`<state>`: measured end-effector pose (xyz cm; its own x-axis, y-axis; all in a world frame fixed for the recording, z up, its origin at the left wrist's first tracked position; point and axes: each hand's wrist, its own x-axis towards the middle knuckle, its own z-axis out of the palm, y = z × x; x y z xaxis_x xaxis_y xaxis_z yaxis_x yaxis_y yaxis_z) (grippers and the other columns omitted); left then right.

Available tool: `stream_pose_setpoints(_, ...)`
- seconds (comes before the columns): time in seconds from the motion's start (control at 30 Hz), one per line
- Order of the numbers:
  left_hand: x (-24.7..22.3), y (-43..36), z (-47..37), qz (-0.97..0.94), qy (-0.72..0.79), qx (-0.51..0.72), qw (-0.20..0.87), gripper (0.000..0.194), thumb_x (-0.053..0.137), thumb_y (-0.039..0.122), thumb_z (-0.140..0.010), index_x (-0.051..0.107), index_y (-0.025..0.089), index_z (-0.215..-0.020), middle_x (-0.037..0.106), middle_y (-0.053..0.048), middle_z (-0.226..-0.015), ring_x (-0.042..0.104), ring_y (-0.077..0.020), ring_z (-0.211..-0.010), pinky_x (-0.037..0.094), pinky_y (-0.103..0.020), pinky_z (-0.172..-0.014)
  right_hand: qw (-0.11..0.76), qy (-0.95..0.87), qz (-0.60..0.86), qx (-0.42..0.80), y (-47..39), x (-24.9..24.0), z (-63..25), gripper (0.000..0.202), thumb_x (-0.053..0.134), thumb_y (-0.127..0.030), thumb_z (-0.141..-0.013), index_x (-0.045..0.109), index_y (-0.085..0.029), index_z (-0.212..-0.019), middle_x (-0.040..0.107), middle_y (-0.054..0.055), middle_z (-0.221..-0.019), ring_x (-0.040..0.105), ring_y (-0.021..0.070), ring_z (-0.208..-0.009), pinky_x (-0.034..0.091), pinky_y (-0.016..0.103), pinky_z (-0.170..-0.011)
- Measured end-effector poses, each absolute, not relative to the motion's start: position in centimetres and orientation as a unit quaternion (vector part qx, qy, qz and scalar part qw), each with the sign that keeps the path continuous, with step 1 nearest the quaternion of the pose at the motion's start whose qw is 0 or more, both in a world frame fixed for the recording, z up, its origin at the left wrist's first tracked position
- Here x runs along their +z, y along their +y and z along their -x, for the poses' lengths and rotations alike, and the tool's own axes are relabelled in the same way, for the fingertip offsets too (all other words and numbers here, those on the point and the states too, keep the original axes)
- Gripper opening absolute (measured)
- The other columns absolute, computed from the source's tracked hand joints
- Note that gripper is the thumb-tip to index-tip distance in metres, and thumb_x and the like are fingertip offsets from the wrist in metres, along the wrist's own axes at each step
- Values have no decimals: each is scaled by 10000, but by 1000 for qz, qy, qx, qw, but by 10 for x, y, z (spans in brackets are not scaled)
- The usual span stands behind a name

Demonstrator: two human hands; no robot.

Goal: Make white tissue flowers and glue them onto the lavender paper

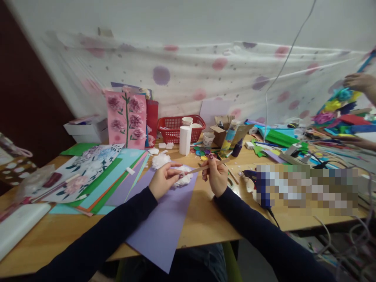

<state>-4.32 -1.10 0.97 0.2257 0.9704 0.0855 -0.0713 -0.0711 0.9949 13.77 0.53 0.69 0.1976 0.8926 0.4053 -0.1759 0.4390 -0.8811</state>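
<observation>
The wooden table [205,231] carries the work, so use it as a rest: lowering both forearms onto its near edge would probably calm any shake. Take the white paper puff [185,181] under the fingers as the centre of the clock. The purple sheet [164,219] runs from there towards 6 o'clock and juts past the table edge, so a sleeve could easily drag it; better to draw it further in. The stack of coloured paper [102,188] lies at 9 o'clock, well apart. The blue glue gun [263,190] lies at 3 o'clock, beyond the right hand, and its nozzle end deserves a wide berth in case it is hot.

The right hand [217,178], at 3 o'clock, grasps the thin stick [195,170] between thumb and fingers, its free end slanting up towards 2 o'clock. A light hold nearer the working end should give finer control. The left hand [161,181], at 9 o'clock, has its thumb and fingers drawn together at the stick's inner end, over the puff; I cannot tell whether they pinch the tip or a scrap of paper. Keep that wrist raised, since the soft folds look easy to flatten. A second white puff [160,160] sits near 10 o'clock, just beyond the left knuckles, so small finger movements are safer than sweeping ones.
</observation>
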Motion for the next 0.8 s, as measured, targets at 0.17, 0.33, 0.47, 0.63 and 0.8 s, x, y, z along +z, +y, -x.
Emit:
stream_pose_setpoints(0.17,21,0,57,-612,429,516,418,423,723,244,-643,554,148,-1018,648,-36,-851,656,-160,-799,516,-302,-784,708,-482,376,353,12,2,-142,502,529,-628,-811,556,-175,-595,445,-58,-355,395,62,-285,286,174,-294)
stream_pose_setpoints(0.33,29,5,52,-650,442,455,419,541,707,238,-640,474,153,-1121,620,12,-749,631,-130,-689,503,-272,-702,654,-561,411,297,17,-8,-144,491,508,-586,-848,570,-176,-584,457,-48,-376,422,66,-309,306,178,-321)
stream_pose_setpoints(0.47,35,11,37,-706,465,378,377,627,705,225,-657,421,153,-1212,681,-19,-763,662,-167,-718,496,-296,-715,651,-565,430,267,21,-13,-145,479,480,-548,-881,567,-180,-587,464,-45,-390,440,66,-316,313,175,-331)
stream_pose_setpoints(0.63,40,19,27,-777,497,294,251,694,683,165,-680,389,162,-1308,720,-16,-762,683,-201,-795,473,-332,-792,663,-560,435,240,20,-11,-146,493,461,-538,-894,554,-186,-562,459,-44,-382,436,65,-314,316,177,-342)
stream_pose_setpoints(0.8,38,22,28,-793,502,277,208,692,675,172,-693,382,159,-1320,721,-6,-762,682,-197,-798,469,-323,-792,642,-595,437,206,16,-9,-145,485,443,-511,-911,563,-194,-563,467,-37,-387,450,73,-339,333,175,-356)
